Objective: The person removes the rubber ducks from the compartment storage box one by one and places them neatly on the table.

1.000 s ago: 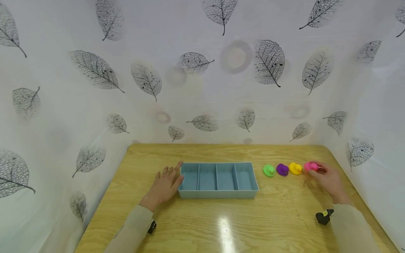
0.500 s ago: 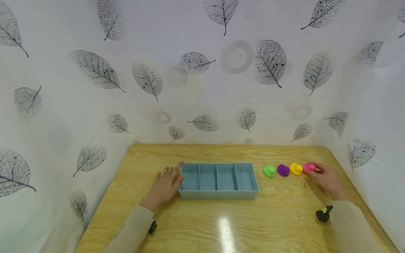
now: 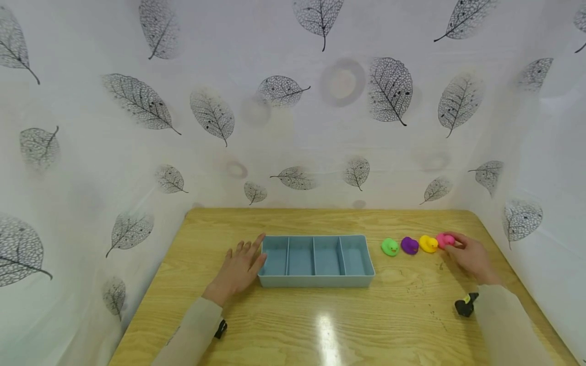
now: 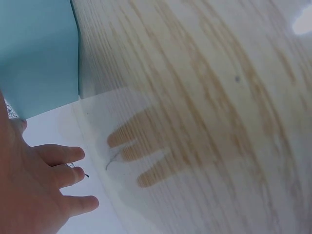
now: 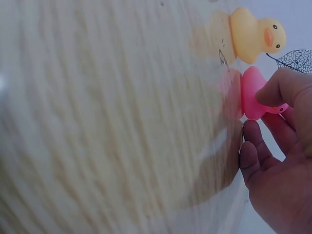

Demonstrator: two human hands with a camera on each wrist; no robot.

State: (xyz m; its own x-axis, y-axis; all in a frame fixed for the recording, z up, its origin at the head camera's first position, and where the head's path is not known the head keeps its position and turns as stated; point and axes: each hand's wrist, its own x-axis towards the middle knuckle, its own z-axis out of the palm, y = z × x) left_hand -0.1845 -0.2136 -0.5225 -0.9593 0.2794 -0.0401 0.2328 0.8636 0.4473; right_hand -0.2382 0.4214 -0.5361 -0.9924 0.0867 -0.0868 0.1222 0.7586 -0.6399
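Observation:
My right hand pinches a pink rubber duck between thumb and fingers at the right end of a row of ducks. In the right wrist view the pink duck stands on the table, its head partly hidden by the thumb. Left of it come a yellow duck, a purple duck and a green duck. My left hand lies with spread, fairly straight fingers at the left end of a blue-grey divided tray, thumb and forefinger by its edge.
The tray's compartments lie side by side, split by upright dividers. The wooden table meets a white leaf-patterned curtain at the back and sides. Black devices sit at both wrists.
My right hand has shifted the pink duck a little to the left, closer to the yellow duck. The left hand and the tray have stayed in place.

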